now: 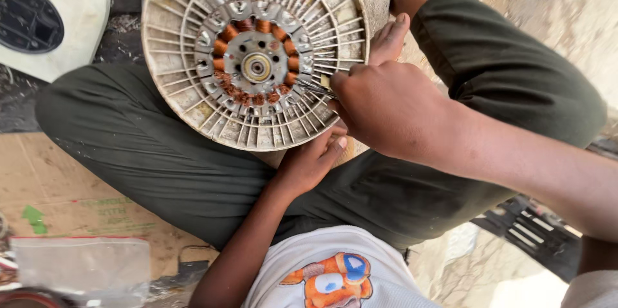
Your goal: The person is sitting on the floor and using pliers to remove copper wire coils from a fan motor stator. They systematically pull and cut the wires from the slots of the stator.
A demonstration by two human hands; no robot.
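A round cream plastic fan guard (pixel 193 105) with a motor stator at its centre rests on my lap. Copper windings (pixel 239 92) ring a brass hub (pixel 257 66). My right hand (pixel 386 105) is closed on a thin metal tool (pixel 314 88), seemingly pliers, whose tip reaches the windings at the guard's right side. My left hand (pixel 313 160) holds the guard's lower rim from beneath, fingers curled up against it. I sit cross-legged in dark green trousers, one bare foot (pixel 390 37) beside the guard's right edge.
A white plastic housing (pixel 58 31) with a dark grille lies at top left. Flattened cardboard (pixel 71 198) covers the ground at left, a clear plastic bag (pixel 84 266) on it. A black slotted part (pixel 534 231) lies at lower right on sandy ground.
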